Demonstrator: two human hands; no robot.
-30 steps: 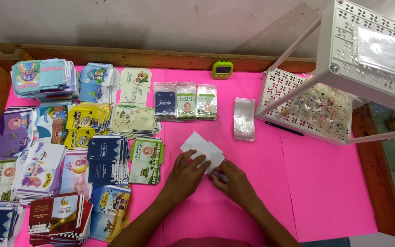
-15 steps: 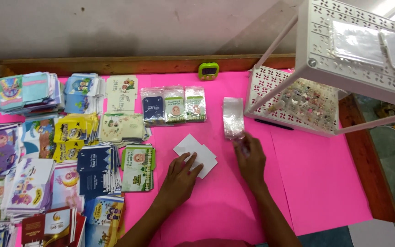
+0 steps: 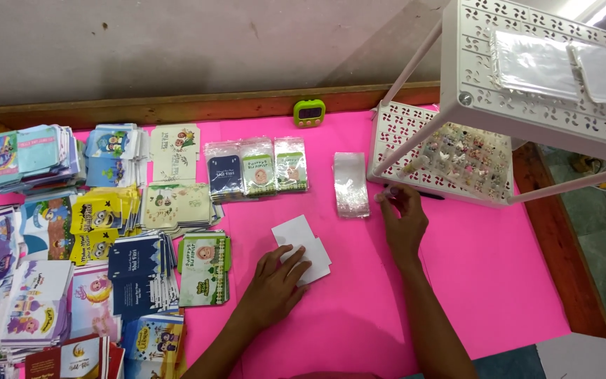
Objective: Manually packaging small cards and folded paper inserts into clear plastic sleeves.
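Note:
My left hand (image 3: pixel 275 281) lies flat on the pink table cover (image 3: pixel 359 295), its fingers pressing on a small stack of white cards (image 3: pixel 303 245). My right hand (image 3: pixel 402 214) is stretched out to the right of a pile of clear plastic sleeves (image 3: pixel 351 184), fingertips pinched together near the lower edge of the white perforated rack (image 3: pixel 450 165). Whether anything is held between those fingers is not visible. A black pen (image 3: pixel 426 194) lies just beyond the right hand by the rack.
Stacks of colourful printed envelopes (image 3: pixel 92 238) cover the left side. Three sleeved packets (image 3: pixel 255 168) lie in a row in the middle. A small green timer (image 3: pixel 309 112) stands at the wooden back rim (image 3: pixel 177 109). The rack's lower shelf holds small trinkets (image 3: pixel 461 158).
My right hand left the white cards and moved up and to the right, past the clear sleeves to the rack's edge. The left hand stayed on the cards.

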